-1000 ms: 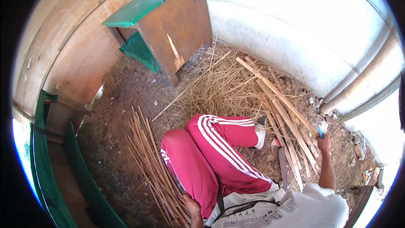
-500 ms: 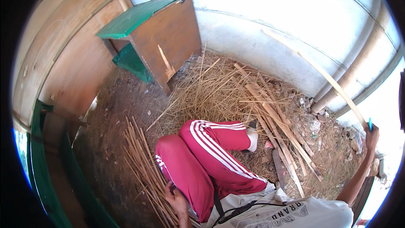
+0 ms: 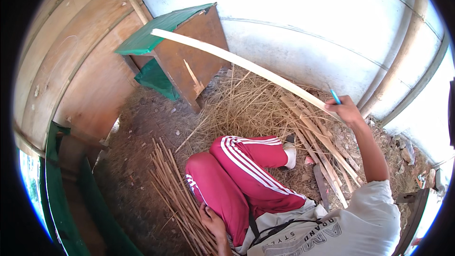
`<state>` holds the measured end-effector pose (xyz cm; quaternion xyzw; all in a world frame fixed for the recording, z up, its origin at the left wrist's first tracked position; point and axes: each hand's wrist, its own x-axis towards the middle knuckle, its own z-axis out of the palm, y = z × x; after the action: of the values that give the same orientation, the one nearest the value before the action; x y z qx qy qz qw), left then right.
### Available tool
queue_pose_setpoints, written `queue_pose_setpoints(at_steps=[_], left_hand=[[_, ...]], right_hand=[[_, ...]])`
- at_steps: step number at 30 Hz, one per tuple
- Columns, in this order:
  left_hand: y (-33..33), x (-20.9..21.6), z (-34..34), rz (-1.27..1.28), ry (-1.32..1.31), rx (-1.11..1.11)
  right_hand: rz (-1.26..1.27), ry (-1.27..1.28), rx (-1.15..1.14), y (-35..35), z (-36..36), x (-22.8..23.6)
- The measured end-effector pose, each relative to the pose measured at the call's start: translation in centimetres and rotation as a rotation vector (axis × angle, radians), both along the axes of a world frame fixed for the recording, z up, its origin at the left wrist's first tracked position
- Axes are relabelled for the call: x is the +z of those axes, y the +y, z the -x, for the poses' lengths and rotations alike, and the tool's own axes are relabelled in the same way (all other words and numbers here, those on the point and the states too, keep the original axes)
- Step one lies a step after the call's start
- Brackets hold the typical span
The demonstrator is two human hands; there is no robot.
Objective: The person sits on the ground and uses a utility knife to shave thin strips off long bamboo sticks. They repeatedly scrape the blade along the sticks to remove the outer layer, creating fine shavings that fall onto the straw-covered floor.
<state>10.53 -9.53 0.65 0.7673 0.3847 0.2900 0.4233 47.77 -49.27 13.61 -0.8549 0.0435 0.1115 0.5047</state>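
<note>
My right hand (image 3: 346, 110) is raised at the right, closed round the near end of a long pale bamboo strip (image 3: 256, 69). That strip slants up to the left, and its far tip crosses in front of the brown table's green top. A slim blue pen-like thing (image 3: 335, 96) sticks up from the same hand. My left hand (image 3: 212, 218) lies against my left thigh, fingers loosely apart and holding nothing I can see. Just beside it, a bundle of thin bamboo strips (image 3: 173, 185) lies on the ground along my leg.
Straw and shavings (image 3: 237, 104) cover the ground beyond my knees. Wooden slats (image 3: 322, 147) lie to the right of my foot. The brown table (image 3: 189, 52) stands by the white wall (image 3: 294, 9). Green-edged furniture (image 3: 66, 194) is at the left, with rubble (image 3: 405, 151) at the right.
My right hand has come inward and up from the far right, swinging the bamboo strip leftward across the view. The left hand stays by my thigh. The whole view has shifted slightly.
</note>
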Motion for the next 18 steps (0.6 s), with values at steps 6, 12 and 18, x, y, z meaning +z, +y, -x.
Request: queue_pose_setpoints(at_steps=[6,12,18], left_hand=[[-1.3,-0.5,0.7,0.061,0.038,0.043],[-1.3,0.0,0.8,0.117,0.052,0.032],[-1.3,-0.6,0.6,0.074,0.029,0.049]], right_hand=[[-0.146,0.040,0.188,6.7,-2.6,1.0],[-0.225,0.122,0.329,9.2,-2.6,2.2],[-0.191,-0.002,0.299,9.2,-2.6,1.7]])
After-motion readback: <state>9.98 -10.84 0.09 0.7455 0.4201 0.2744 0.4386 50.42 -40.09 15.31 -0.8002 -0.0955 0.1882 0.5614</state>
